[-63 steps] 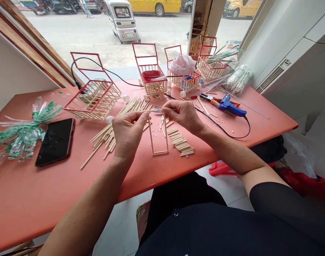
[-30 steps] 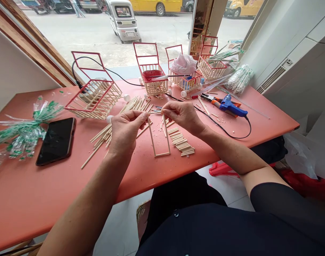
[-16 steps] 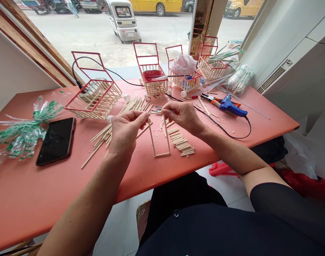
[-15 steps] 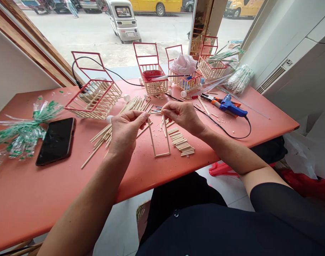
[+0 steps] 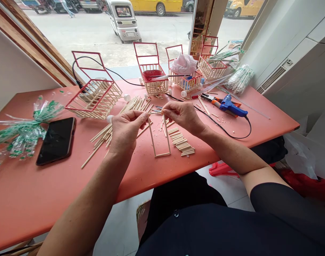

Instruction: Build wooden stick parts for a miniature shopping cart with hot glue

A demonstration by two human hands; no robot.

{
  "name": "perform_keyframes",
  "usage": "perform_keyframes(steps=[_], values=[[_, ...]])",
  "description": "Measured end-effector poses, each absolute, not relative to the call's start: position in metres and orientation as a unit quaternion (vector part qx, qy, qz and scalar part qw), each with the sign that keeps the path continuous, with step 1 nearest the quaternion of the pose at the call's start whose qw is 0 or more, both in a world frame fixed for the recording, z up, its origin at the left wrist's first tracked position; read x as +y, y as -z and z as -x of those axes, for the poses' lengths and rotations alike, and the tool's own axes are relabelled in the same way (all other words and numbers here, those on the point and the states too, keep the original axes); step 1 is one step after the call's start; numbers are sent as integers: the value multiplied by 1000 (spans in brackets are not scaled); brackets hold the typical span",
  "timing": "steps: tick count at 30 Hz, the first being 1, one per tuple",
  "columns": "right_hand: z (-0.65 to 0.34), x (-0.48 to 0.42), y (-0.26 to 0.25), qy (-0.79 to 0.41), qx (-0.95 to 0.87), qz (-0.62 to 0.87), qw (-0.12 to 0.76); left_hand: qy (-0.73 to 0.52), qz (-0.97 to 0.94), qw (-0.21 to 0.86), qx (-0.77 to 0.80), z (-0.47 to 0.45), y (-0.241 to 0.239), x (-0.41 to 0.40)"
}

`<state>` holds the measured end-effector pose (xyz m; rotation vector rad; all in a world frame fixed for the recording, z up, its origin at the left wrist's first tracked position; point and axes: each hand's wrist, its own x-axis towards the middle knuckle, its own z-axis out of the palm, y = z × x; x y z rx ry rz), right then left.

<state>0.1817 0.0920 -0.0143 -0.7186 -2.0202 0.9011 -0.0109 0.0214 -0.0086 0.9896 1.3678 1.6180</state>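
A narrow rectangular frame of thin wooden sticks [image 5: 159, 142] hangs upright over the salmon-red table [image 5: 31, 199]. My left hand [image 5: 126, 129] pinches the left end of its top stick. My right hand [image 5: 182, 115] pinches the right end of the same stick. Both hands are closed on the frame's upper corners. A heap of long sticks [image 5: 119, 119] lies behind my left hand. A row of short cut sticks [image 5: 182, 144] lies under my right wrist.
A blue glue gun [image 5: 230, 106] with a black cord lies at the right. Several red-framed stick carts [image 5: 94, 92] [image 5: 151, 76] stand along the back. A black phone [image 5: 55, 140] and green-printed plastic wrappers [image 5: 15, 131] lie at the left. Orange-handled pliers [image 5: 212, 101] lie near the gun.
The frame's lower end swung slightly to the right two seconds ago. Over the last second my hands and the frame have stayed still.
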Motion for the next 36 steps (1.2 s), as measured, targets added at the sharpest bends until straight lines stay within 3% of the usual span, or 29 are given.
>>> perform_keyframes(steps=[36], values=[[-182,96,19,-346,-804,261,407,-636,-402,384,535,15,15,25]])
